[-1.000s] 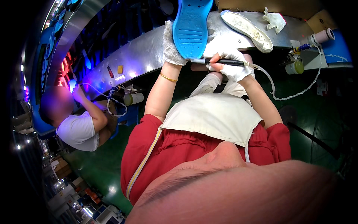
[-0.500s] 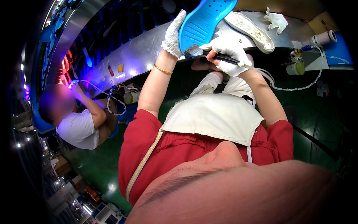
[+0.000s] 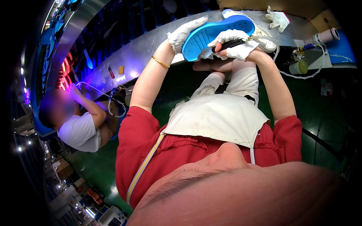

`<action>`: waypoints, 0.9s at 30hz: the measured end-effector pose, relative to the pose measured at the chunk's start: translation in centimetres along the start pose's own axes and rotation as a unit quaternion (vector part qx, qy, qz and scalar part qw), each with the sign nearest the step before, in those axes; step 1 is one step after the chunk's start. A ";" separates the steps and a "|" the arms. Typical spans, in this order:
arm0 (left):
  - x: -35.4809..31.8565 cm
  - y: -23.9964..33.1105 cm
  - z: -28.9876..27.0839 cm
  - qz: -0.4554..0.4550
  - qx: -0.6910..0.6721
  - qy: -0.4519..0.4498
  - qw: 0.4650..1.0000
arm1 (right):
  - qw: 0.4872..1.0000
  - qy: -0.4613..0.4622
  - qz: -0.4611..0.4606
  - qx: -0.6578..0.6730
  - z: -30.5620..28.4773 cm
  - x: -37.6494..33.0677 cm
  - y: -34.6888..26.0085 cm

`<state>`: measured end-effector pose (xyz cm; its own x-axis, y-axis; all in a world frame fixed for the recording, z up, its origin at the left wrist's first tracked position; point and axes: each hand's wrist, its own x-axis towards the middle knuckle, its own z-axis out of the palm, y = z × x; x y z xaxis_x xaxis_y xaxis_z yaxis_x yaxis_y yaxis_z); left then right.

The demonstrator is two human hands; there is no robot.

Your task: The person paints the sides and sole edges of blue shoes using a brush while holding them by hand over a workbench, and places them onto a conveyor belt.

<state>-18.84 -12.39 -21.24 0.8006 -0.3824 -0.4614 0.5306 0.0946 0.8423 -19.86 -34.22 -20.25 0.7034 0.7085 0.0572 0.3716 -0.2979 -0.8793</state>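
Steel workbench behind, gloved left hand clamped on blue sole, right hand at three o'clock, fingers closed around brush touching it.

Sole: a blue shoe sole, long and flat, bottom face turned toward the person, held tilted above the metal bench, toe end pointing right.
Brush: a dark-handled brush, its bristles touching the sole's lower edge, a white cord trailing from its handle.
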 end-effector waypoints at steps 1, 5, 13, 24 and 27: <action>0.0 0.1 -0.3 -0.009 0.003 -0.007 1.000 | 0.999 -0.005 0.008 -0.044 -0.2 -0.1 0.0; 0.2 -0.4 -0.9 0.024 -0.070 -0.016 0.997 | 0.994 -0.007 0.050 0.092 -1.6 -1.7 0.4; 1.3 -5.1 -1.0 0.216 -0.406 -0.120 0.880 | 0.951 0.196 0.046 0.236 6.7 -2.6 -0.5; -0.4 -6.8 0.9 0.211 -0.453 -0.155 0.852 | 0.916 0.312 -0.247 0.052 6.1 -0.9 -1.6; -1.3 -6.4 0.8 0.209 -0.416 -0.089 0.881 | 0.958 0.168 -0.174 0.151 6.6 -1.6 -1.9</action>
<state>-23.47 -13.20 -25.80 0.9570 -0.2863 -0.0463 0.2806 0.8734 0.3979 -25.73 -30.56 -21.82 0.7425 0.4707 0.4766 0.4622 0.1550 -0.8731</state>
